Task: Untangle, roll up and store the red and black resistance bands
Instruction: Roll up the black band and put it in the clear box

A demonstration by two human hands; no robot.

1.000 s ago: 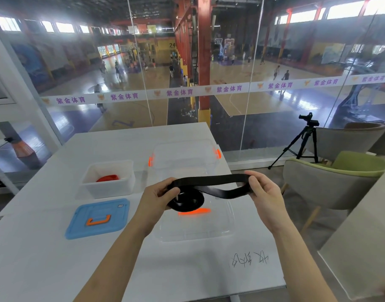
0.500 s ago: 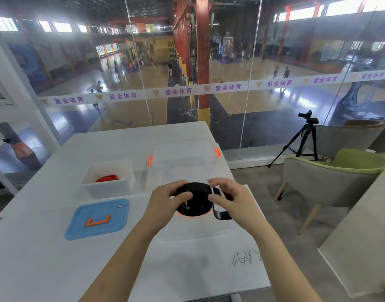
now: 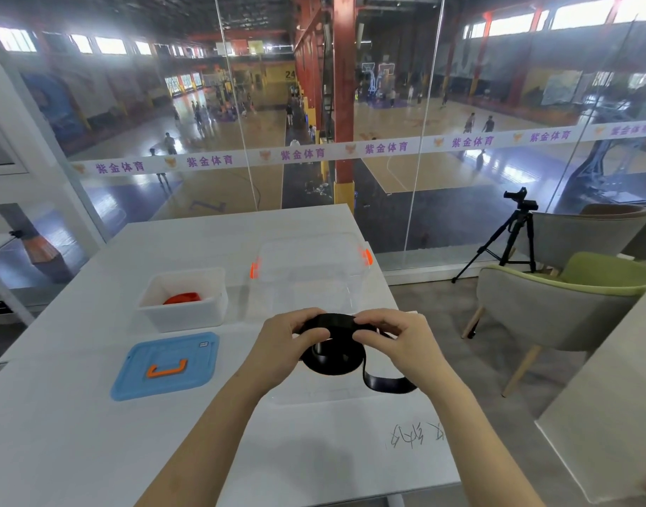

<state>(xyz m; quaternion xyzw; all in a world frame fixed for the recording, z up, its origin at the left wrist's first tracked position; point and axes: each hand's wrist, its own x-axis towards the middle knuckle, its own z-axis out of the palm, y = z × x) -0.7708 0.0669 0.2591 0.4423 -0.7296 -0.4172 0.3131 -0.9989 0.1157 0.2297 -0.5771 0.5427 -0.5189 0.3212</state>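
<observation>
Head view looks down on a white table (image 3: 94,433) whose near edge is cut off by the frame. At its far side stands a clear storage bin (image 3: 310,287) with orange latches; its walls are hard to trace against the tabletop. In front of it lies a clear lid (image 3: 325,391), mostly covered by the hands. To the left a blue lid (image 3: 168,364) with an orange handle lies flat. Just behind it is a white tub (image 3: 182,312).

Both hands hold the black resistance band (image 3: 332,354) above the clear lid. Most of it is wound into a coil. The left hand (image 3: 281,345) grips the coil's left side, thumb over the top. The right hand (image 3: 405,345) pinches the strap at the coil's upper edge, its fingers covering that part. A loose tail hangs in a loop below the right hand.

The red resistance band (image 3: 182,298) lies inside the white tub, its lower part hidden by the wall. Whether it is rolled cannot be told.
</observation>
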